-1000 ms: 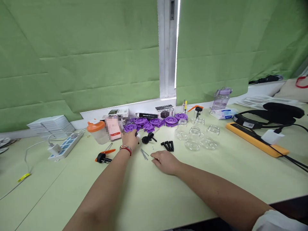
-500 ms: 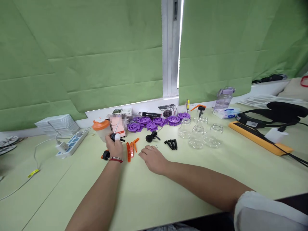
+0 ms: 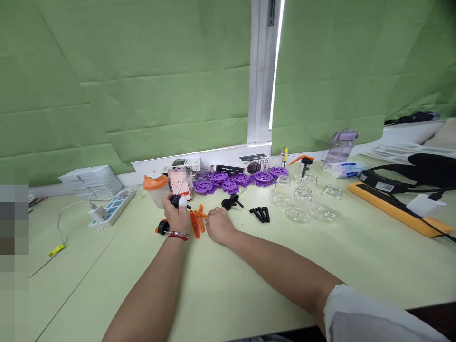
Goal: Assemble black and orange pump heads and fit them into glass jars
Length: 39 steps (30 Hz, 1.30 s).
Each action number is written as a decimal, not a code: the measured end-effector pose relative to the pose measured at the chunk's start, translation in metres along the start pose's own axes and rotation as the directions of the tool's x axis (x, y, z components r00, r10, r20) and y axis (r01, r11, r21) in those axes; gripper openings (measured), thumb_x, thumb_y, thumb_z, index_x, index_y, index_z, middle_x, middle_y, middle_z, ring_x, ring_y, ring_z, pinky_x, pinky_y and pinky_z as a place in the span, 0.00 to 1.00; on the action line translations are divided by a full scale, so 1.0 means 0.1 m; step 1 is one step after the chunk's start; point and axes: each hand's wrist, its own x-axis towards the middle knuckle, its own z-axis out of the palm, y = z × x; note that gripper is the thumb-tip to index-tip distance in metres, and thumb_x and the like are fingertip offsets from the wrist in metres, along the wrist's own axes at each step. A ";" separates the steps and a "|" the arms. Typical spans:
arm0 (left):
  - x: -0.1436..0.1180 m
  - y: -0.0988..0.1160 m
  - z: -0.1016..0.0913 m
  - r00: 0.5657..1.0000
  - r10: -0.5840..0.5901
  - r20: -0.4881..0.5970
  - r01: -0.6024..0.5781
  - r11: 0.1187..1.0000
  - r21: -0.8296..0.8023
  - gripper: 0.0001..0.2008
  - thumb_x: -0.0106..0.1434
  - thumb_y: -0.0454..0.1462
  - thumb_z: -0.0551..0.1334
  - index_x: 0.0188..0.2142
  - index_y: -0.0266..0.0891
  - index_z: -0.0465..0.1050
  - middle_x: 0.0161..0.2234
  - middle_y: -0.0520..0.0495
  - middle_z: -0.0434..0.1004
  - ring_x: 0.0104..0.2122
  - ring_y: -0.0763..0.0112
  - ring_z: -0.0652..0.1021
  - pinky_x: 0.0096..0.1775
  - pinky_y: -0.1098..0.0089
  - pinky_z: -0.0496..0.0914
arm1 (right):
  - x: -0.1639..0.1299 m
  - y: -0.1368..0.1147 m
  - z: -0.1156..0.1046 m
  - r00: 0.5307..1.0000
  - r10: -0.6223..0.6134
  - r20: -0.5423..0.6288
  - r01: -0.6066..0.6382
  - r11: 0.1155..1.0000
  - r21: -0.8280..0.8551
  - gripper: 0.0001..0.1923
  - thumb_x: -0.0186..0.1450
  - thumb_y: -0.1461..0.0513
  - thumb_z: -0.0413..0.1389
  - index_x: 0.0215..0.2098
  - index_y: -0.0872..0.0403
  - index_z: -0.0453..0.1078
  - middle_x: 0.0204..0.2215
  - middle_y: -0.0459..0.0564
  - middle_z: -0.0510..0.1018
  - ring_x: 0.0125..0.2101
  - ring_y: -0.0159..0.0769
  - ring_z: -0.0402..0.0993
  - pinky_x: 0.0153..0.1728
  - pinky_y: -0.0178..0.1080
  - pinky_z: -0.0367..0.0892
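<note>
My left hand [image 3: 176,217] is raised a little off the table. It pinches a small black pump part [image 3: 175,200] with a thin metal rod sticking up. A white cover sits on the thumb tip. My right hand [image 3: 218,226] rests on the table, fingers curled, fingertips at the end of the orange levers [image 3: 196,221] lying between the two hands. Whether it grips them is unclear. A black-and-orange piece [image 3: 163,228] lies just left of my left wrist.
Behind the hands stand an orange-capped container [image 3: 154,188], a phone [image 3: 181,183], purple wheels [image 3: 242,178], a black pump head [image 3: 231,203], black pins [image 3: 261,213] and several glass jars [image 3: 302,202]. A white power strip [image 3: 109,211] lies left. An orange bar [image 3: 399,211] and black headset [image 3: 423,166] lie right.
My left hand drew back from the purple wheels toward the phone, now holding the black part with the rod. Orange levers appeared on the table, and my right hand slid left to them.
</note>
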 end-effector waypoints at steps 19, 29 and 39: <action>-0.14 0.27 0.11 0.862 -0.259 0.436 0.360 0.918 -0.167 0.16 0.46 0.36 0.65 0.36 0.39 0.69 0.31 0.53 0.68 0.22 0.74 0.73 0.25 0.71 0.68 | -0.83 0.93 -0.74 0.835 0.548 0.043 0.001 -0.080 0.997 0.21 0.48 0.55 0.67 0.36 0.54 0.69 0.26 0.45 0.75 0.24 0.27 0.66 0.27 0.34 0.59; -0.40 0.49 0.16 0.613 -0.191 0.767 0.241 0.969 0.049 0.13 0.51 0.37 0.64 0.37 0.39 0.68 0.28 0.52 0.69 0.24 0.73 0.73 0.24 0.74 0.64 | -0.97 0.89 -0.49 0.895 0.432 0.107 -0.078 -0.085 0.993 0.17 0.58 0.51 0.58 0.37 0.54 0.65 0.30 0.45 0.71 0.21 0.25 0.62 0.22 0.33 0.54; -0.48 0.56 0.22 0.589 -0.196 0.784 0.283 0.959 0.027 0.14 0.53 0.38 0.64 0.39 0.40 0.66 0.31 0.52 0.70 0.25 0.72 0.74 0.27 0.72 0.65 | -0.98 0.83 -0.46 0.921 0.367 0.134 -0.123 -0.053 0.991 0.16 0.62 0.51 0.55 0.41 0.53 0.62 0.34 0.47 0.73 0.23 0.26 0.65 0.22 0.32 0.56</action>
